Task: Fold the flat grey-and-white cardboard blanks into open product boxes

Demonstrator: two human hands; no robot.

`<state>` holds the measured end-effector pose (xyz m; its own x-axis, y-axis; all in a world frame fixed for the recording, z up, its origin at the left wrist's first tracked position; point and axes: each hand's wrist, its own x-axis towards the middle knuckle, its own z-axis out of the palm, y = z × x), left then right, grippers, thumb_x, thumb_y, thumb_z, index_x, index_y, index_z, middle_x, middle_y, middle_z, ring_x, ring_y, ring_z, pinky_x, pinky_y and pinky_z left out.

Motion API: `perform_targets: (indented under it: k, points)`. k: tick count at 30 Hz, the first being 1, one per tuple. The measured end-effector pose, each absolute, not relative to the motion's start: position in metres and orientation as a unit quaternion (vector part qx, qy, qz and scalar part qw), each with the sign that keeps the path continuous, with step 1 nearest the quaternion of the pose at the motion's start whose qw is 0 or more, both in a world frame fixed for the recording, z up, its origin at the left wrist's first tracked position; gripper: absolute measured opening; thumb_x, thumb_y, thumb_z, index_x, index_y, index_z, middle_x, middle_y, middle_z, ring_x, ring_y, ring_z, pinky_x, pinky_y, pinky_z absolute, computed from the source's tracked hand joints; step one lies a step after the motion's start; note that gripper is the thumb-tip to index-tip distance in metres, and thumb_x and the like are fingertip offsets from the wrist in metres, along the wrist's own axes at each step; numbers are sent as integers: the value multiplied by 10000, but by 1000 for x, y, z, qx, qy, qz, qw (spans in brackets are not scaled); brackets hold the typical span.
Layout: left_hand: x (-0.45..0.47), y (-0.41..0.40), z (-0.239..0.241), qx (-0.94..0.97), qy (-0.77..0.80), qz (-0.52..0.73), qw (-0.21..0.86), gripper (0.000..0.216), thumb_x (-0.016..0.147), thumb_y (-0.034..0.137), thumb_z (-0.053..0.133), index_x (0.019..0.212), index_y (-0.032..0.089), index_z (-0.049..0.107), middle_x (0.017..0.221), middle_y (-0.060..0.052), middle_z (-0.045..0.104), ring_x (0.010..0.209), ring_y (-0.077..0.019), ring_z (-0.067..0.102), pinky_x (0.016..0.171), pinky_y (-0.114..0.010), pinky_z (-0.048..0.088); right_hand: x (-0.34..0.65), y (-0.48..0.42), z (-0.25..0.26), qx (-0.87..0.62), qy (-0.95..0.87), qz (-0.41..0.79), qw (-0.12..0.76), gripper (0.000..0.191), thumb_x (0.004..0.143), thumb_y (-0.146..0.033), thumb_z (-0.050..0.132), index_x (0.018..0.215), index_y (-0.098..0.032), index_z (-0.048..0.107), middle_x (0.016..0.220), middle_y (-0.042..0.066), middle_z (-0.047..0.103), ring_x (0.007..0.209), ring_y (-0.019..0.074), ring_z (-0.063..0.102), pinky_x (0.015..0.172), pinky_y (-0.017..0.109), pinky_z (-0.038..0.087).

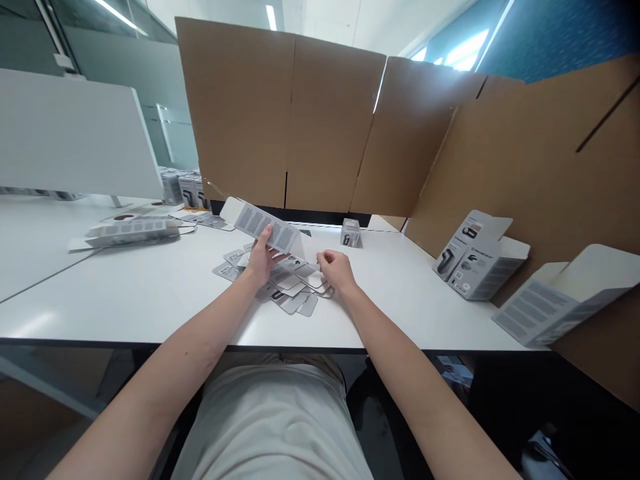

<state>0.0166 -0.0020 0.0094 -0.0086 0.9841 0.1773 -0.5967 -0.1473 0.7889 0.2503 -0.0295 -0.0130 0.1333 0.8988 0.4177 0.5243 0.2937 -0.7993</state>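
My left hand is closed around a white and grey printed carton, thumb on top, and holds it tilted above the table. The carton's left end flap sticks out. Close to the carton's right end, my right hand has its fingers curled together in a pinch; what is between them, if anything, I cannot make out. Beneath both hands lies a loose pile of flat printed carton blanks, partly covered by the held carton and my left hand.
A small closed box stands behind my right hand. Two open cartons, one upright and one tilted, are at the right by the cardboard wall. Flattened cartons lie left on the white table, near a monitor.
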Motion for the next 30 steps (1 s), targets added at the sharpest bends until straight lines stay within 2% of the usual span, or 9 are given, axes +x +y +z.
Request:
perform_targets:
  k: [5,12,18,26,30]
  points:
    - [17,-3,8,387,263,650,599,633,900,684,946,1357,278,780,1529,-134,805,1335,-397,797,929,-486,725,252,-29,-13,-559,-636,160,507,389,952,-495,655,647,-262,594,644,2,618,661,197,519,673,342,390]
    - [17,-4,7,401,258,622,621,627,918,709,913,1353,271,800,1428,-148,845,1339,-444,806,972,-534,718,251,-34,-5,-570,-638,109,506,391,904,-376,675,588,-268,472,605,-21,498,662,183,429,656,341,339]
    - [17,-6,7,421,262,607,620,617,947,733,866,1332,253,815,1410,-149,854,1231,-419,842,898,-491,720,249,-37,-3,-578,-644,99,491,375,860,-307,669,568,-268,437,596,-30,461,663,179,416,651,334,333]
    - [16,-3,6,411,274,609,620,621,959,734,849,1349,251,809,1361,-142,862,1155,-369,851,827,-429,712,248,-37,-3,-573,-648,98,492,389,890,-354,655,582,-271,432,600,-24,467,669,183,424,651,333,334]
    - [15,3,3,390,291,623,613,669,932,787,866,1337,259,795,1273,-144,864,1068,-342,843,794,-406,701,248,-39,-3,-536,-669,114,502,411,979,-467,590,635,-270,484,617,-17,484,673,189,450,672,339,353]
